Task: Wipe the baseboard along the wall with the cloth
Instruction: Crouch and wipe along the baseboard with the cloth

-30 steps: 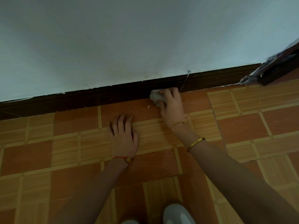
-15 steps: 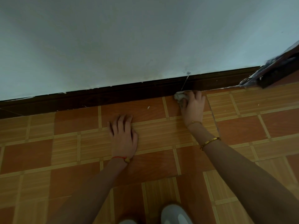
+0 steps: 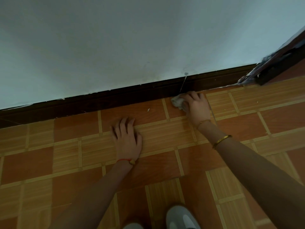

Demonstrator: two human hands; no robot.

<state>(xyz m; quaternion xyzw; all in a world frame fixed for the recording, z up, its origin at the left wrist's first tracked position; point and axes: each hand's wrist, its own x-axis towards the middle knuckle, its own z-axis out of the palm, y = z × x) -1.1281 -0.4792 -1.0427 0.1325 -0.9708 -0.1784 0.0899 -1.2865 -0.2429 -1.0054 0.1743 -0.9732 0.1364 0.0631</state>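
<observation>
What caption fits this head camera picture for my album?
Right hand presses a cloth by the dark baseboard; left hand rests flat on the floor.

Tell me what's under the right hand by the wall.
A bunched pale cloth sticks out from under the right hand, at the foot of the dark baseboard. The rest of the cloth is hidden beneath the fingers.

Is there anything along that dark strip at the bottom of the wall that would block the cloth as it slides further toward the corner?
Nothing visible blocks it. The right hand holds the cloth at the foot of the baseboard, and the strip runs bare to the dark door frame at the right. Only a thin wire crosses the baseboard just above the cloth.
</observation>
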